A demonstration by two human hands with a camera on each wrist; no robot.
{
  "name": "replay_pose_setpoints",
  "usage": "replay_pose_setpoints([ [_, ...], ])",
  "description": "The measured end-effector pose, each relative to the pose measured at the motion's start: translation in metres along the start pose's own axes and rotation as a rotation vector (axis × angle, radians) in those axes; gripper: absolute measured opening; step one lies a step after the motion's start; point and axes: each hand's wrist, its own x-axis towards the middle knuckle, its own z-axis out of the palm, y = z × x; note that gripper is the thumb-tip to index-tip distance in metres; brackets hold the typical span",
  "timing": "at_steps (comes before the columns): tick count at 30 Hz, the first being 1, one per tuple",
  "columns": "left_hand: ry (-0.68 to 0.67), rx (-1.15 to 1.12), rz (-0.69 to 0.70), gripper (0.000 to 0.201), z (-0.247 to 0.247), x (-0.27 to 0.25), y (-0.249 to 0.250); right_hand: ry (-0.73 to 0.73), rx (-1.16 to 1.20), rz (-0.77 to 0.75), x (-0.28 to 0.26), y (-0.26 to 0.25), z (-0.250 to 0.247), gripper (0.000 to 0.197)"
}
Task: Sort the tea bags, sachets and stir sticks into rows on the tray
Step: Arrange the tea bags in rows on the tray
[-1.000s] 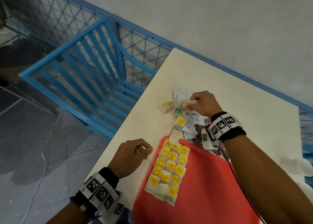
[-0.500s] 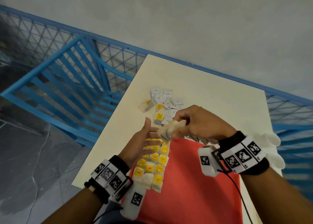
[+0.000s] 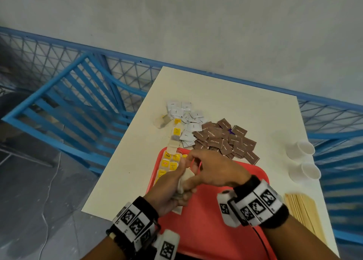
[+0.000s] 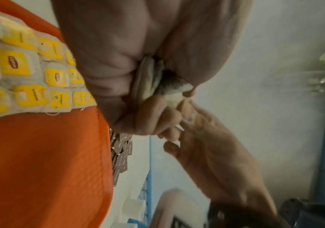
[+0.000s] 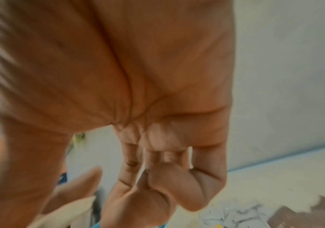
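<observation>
A few pale tea bags (image 3: 184, 180) are sitting bunched in the left hand's (image 3: 170, 191) curled fingers (image 4: 153, 108), over the red tray (image 3: 206, 220). Yellow-tagged tea bags (image 3: 169, 161) are lying in rows just beyond those fingers.

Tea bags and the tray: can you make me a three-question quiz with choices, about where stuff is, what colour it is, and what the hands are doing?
1. Where are the brown sachets?
A on the table beyond the tray
B on the tray
C in a cup

2. What colour is the tray?
A blue
B red
C green

3. What does the left hand do?
A lies flat
B points
C holds tea bags

Answers: A, the pile lies past the tray's far rim; B, its surface is red; C, fingers curl round them in the left wrist view.
</observation>
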Motion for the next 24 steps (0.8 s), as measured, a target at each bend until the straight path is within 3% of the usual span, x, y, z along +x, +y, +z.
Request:
replay_pose_setpoints([
  [5,-0.039,-0.079,-0.022,0.067,0.0,0.003,-0.001,0.161,0.258,-0.034,-0.023,0.016,0.013,0.016],
  [9,-0.03,-0.054,-0.023,0.064,0.004,0.002,-0.002,0.255,0.375,-0.054,-0.033,0.013,0.017,0.013],
  [13,0.086,-0.035,0.019,0.036,0.001,0.003,-0.008,0.356,0.483,-0.153,-0.046,0.009,0.002,0.014],
  [17,0.209,0.074,0.126,0.024,-0.008,-0.001,-0.004,0.447,0.376,-0.198,-0.05,0.007,-0.006,0.015],
  [21,0.167,0.238,0.374,0.036,-0.001,-0.021,0.021,0.425,0.302,-0.225,-0.047,0.01,-0.009,0.009],
  [24,0.159,0.51,0.54,0.023,0.012,-0.032,0.037,0.412,0.349,-0.253,-0.049,0.005,-0.01,0.005],
])
